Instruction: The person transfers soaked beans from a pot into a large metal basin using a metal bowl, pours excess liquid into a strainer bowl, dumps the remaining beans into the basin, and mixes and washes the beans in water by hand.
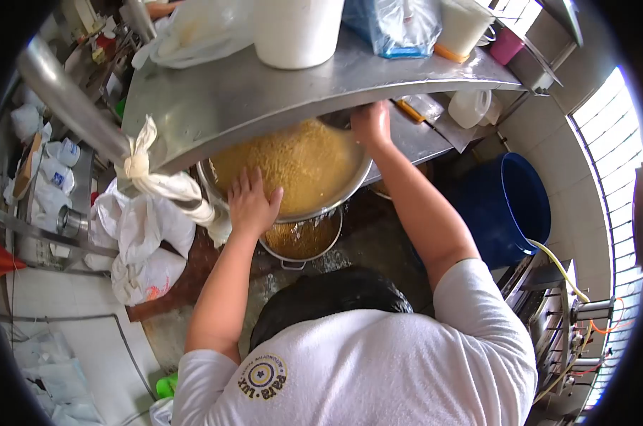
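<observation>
One large metal basin (361, 180), tilted towards the person, holding yellow grains (287, 160) in cloudy liquid. It serves as landmark for the rest.

Left hand (250, 204): at the basin's near left side, palm down over the near rim and the edge of the grains; fingers spread, thumb out to the side, nothing pinched.

Right hand (372, 122): at the basin's far right edge, partly under the metal shelf (226, 96); fingers turned away, so whether they clasp the rim or something else cannot be told.

One two-handled pot (293, 264): below the basin's near rim, holding brownish-yellow contents; liquid runs down towards it.

One blue barrel (477, 206): right of the basin, on the floor.

Several white sacks (140, 238): left of the basin.

One white bucket (298, 32): beyond the basin, on the shelf.

Step in hand, as judged: liquid being tipped off, the spread hand perhaps holding grains back. The next move seems to call for a steady tilt, a firm right-side hold and the rim kept over the pot.
</observation>
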{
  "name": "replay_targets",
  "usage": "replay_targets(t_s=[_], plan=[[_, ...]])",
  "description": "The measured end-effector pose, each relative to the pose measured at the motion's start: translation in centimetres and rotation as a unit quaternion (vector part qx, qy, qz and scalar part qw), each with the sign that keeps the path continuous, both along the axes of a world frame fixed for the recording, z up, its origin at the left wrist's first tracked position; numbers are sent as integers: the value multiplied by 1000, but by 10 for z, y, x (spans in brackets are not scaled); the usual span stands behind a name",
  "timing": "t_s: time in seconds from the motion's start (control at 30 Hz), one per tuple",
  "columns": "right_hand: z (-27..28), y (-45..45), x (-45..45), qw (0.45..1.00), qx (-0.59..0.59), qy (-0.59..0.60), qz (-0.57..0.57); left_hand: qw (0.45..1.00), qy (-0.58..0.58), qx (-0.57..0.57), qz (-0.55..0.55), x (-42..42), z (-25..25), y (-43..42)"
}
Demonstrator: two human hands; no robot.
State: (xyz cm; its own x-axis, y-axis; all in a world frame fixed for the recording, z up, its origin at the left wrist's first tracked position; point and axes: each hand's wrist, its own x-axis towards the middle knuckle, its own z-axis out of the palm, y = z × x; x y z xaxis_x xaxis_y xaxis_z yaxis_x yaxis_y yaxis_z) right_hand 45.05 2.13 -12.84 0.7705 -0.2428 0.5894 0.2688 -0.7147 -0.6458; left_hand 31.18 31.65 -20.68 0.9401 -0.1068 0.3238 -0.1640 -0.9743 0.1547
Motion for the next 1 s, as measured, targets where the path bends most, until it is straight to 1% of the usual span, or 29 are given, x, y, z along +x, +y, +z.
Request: replay_targets(t_s=[0.03,0.07,0.13,0.17,0.2,0.23,0.27,0.3,0.33,0.37,0.43,0.53,0.67,0.73,0.77,0.8,0.87,0.93,1.0], plan=[[1,0,-7,995,92,37,-19,999,25,-15,14,-3,4,-2],[-11,-9,-7,981,184,69,-4,998,46,-30,24,-4,8,-6],[-64,-24,20,940,330,88,-11,999,36,-25,20,-2,6,-5],[-44,-22,-2,944,315,93,-21,999,27,-25,15,-1,3,-4],[0,-13,-31,887,435,151,12,999,20,-24,12,-1,2,-4],[19,-7,-46,866,473,162,4,1000,9,-23,5,-3,4,-5],[11,-13,-45,868,474,151,5,1000,11,-21,8,-4,6,-6],[-6,-22,-40,822,544,154,69,1000,16,-18,13,-5,8,-6],[-6,-25,-44,766,608,159,134,1000,10,-17,11,-5,8,-7],[-6,-26,-47,767,608,154,136,1000,6,-14,11,-5,8,-6],[-5,-28,-57,727,648,177,143,1000,1,-8,10,-7,8,-6],[-8,-36,-64,721,647,189,163,1000,2,-8,10,-7,8,-8],[-3,-41,-72,726,643,190,152,1000,11,-13,14,-4,7,-8],[-5,-46,-71,743,629,179,140,999,21,-18,18,-7,5,-7],[-10,-48,-68,746,634,155,132,1000,17,-17,16,-7,8,-8],[-14,-55,-66,746,633,153,140,1000,15,-15,17,-7,8,-8],[-3,-63,-74,742,641,146,136,999,31,-6,26,-7,7,-9],[-16,-80,-70,728,656,133,148,999,24,0,23,-6,8,-9],[-11,-91,-86,695,692,125,151,999,35,3,28,-7,6,-9]])
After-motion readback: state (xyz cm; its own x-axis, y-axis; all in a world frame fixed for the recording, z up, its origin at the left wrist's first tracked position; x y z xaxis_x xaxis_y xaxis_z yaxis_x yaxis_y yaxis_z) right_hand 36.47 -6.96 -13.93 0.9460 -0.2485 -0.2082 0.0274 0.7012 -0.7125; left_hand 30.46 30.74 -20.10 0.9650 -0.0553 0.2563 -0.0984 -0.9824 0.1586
